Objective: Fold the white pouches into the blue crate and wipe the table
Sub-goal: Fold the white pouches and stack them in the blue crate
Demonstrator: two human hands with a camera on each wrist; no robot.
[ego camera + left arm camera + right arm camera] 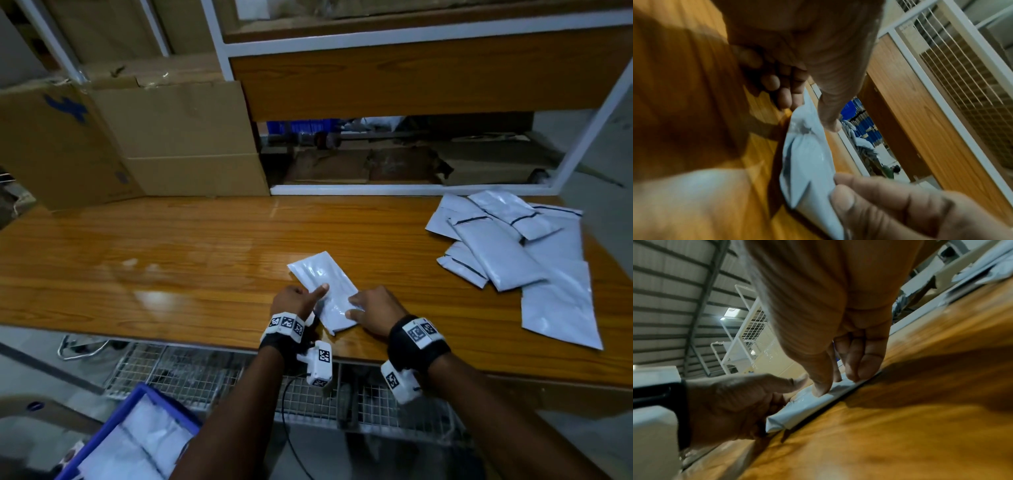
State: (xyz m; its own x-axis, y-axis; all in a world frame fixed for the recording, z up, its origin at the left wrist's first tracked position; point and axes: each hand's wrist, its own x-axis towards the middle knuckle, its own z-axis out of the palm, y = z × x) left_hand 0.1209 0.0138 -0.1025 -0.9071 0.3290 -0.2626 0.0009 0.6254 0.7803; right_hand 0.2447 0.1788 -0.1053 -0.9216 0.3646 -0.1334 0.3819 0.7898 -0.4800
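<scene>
1. At the lower centre of the head view, on the wooden bench (171,260), we have one white pouch (325,291) lying slantwise near the front edge, both hands on it.
2. What could go wrong, in our judgement: the film looks glossy and springy, so the fold may open again if either hand lifts too soon, and the pouch may slide on the shiny bench toward the edge if we push rather than press.
3. A second risk: the blue crate (102,438) sits low in the bottom left of the frame, off the bench, so a loosely folded pouch could unfold on the way down.
4. Our left hand (294,303) has its thumb stretched flat onto the pouch while the other fingers (777,87) curl at its near edge, so it pinches the pouch.
5. Our right hand (373,308) comes in palm down, thumb and fingertips (865,368) clamped on the folded edge.
6. Both wrists sit low, close above the bench.
7. At the right of the frame the unfolded pouches (513,246) lie in a loose overlapping heap, well apart from our hands.
</scene>
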